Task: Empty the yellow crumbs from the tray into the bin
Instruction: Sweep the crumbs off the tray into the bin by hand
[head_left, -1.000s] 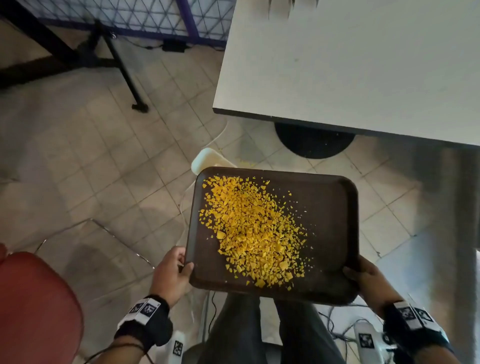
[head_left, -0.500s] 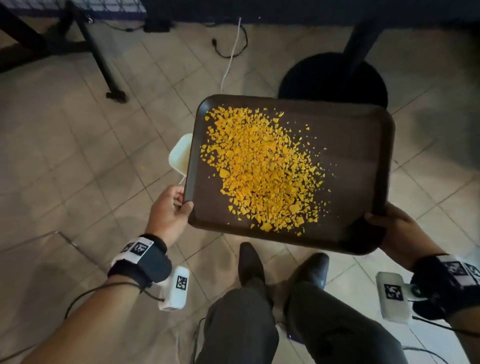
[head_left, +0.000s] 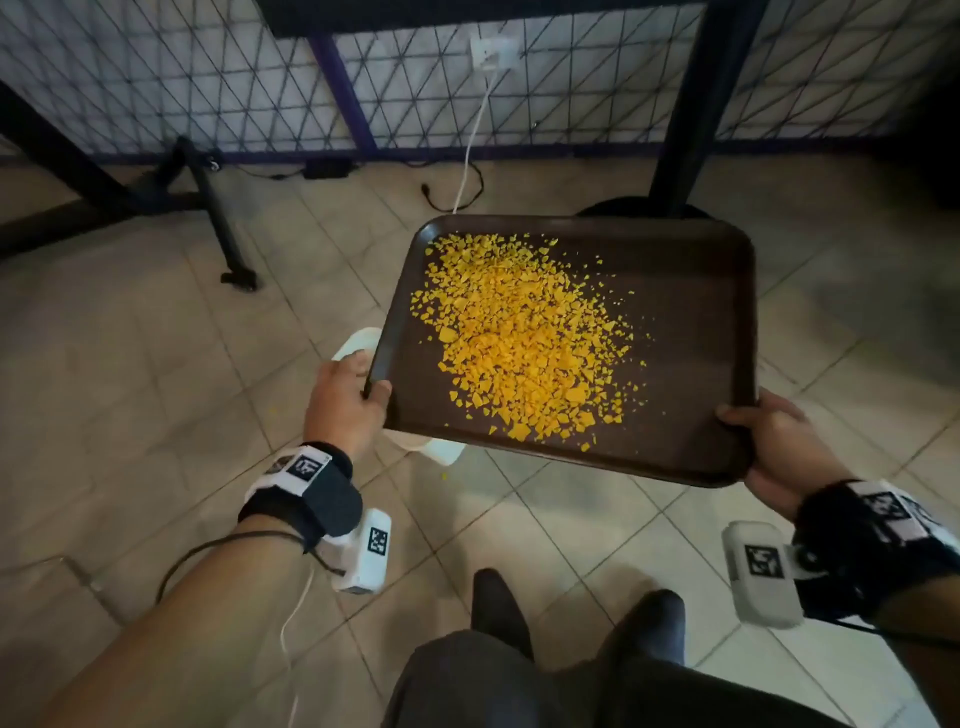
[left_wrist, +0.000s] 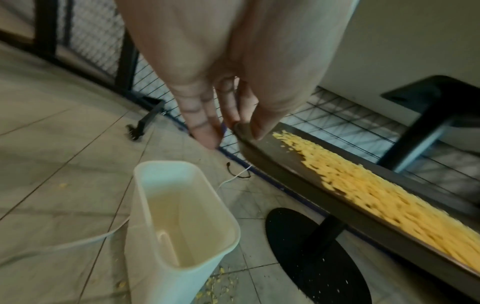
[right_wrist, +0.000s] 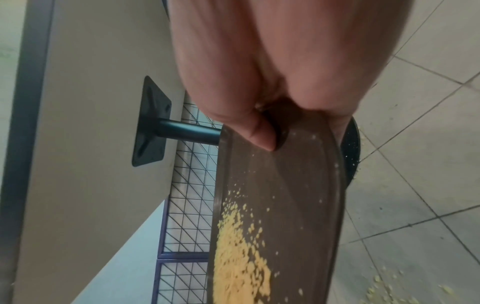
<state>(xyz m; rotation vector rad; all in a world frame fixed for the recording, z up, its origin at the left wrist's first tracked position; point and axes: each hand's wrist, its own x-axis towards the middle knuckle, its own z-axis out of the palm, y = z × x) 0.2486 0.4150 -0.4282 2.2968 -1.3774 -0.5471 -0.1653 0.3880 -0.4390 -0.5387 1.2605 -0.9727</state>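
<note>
A dark brown tray (head_left: 696, 291) hangs in the air over the tiled floor, carrying a heap of yellow crumbs (head_left: 524, 338) toward its left half. My left hand (head_left: 345, 400) grips the tray's near left edge, thumb on top of the rim. My right hand (head_left: 774, 447) grips the near right corner, thumb over the rim (right_wrist: 262, 133). A white bin (left_wrist: 182, 222) stands open on the floor below the tray's left edge; in the head view only parts of the bin (head_left: 358, 340) show past the tray. The crumbs (left_wrist: 389, 201) reach nearly to the rim.
A black round table base (left_wrist: 319, 257) sits on the floor right of the bin, with its black pole (head_left: 696, 104) behind the tray. A wire mesh fence (head_left: 208, 78), a white cable (head_left: 470, 150) and a black stand foot (head_left: 236, 275) lie beyond. Spilled crumbs (left_wrist: 218, 286) dot the tiles.
The tray has come away from the table and shifted right and forward over the bin. My view has tilted up to show the fence. Both hands keep their hold.
</note>
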